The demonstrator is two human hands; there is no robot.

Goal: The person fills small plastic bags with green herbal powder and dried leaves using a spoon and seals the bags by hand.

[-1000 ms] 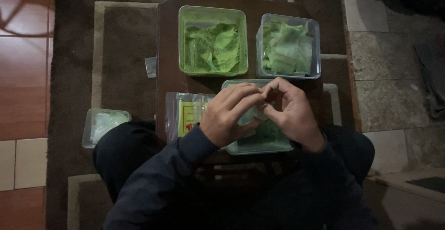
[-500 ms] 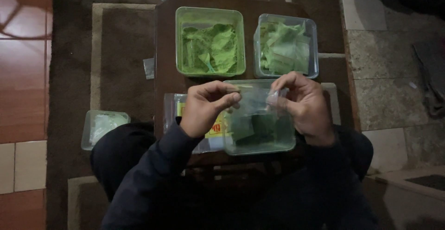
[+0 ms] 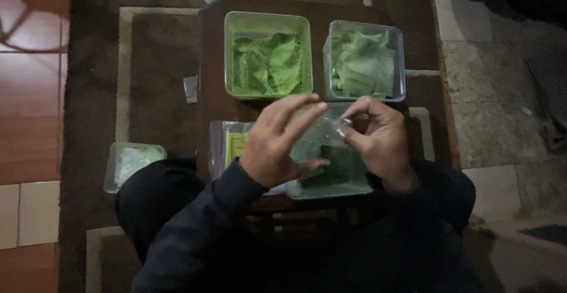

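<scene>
I see my left hand (image 3: pixel 274 145) raised over the small dark table (image 3: pixel 209 62), its fingers (image 3: pixel 301 107) spread fairly wide and its thumb low; a thin clear plastic bag (image 3: pixel 322 132) hangs between the two hands. The bag's left edge sits against those spread fingertips, though I cannot tell whether they pinch it or only touch it. My right hand (image 3: pixel 378 142) has thumb and forefinger drawn narrow, nipping the bag's upper right corner, with the other fingers curled loosely behind. So the bag lies directly between the two sets of fingers, its body drooping below them.

Under the bag and just below my fingertips is a clear tray (image 3: pixel 331 178) holding dark green pieces; the heel of each hand overlaps its rim. Beyond my left fingertips stands a green tub (image 3: pixel 236 27) of pale green leaves, and beyond my right fingertips a clear tub (image 3: pixel 398 39) of folded pale green sheets, the two side by side. Beneath my left wrist lies a flat packet with a yellow label (image 3: pixel 227 145). Well off to the left of that hand, on the brown rug (image 3: pixel 159 51), rests a clear lidded box (image 3: pixel 133 163).
</scene>
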